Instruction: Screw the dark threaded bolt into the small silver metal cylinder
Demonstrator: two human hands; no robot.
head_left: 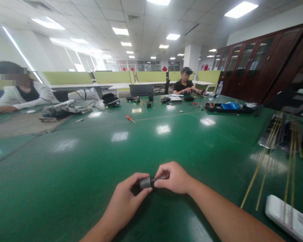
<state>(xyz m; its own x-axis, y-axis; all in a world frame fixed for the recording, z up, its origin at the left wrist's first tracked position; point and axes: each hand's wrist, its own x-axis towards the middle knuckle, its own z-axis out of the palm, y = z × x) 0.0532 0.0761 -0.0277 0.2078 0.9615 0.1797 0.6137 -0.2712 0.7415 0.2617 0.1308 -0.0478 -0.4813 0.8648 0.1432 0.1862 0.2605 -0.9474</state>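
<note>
A small grey-and-black cylindrical piece [145, 183] lies level between my hands, just over the near part of the green table [91, 161]. My left hand [127, 198] has its thumb and fingers closed around the wider grey end. My right hand [174, 178] pinches the thinner, dark, ribbed end between thumb and fingertips. Fingers cover part of both ends, and I cannot tell whether it is one piece or two joined.
An orange-handled screwdriver [130, 119] lies farther off. Thin yellow rods [261, 164] and a white case [290, 218] are at right. A tray with blue items [229, 107] stands at the far right. One person sits at far left, another across the table.
</note>
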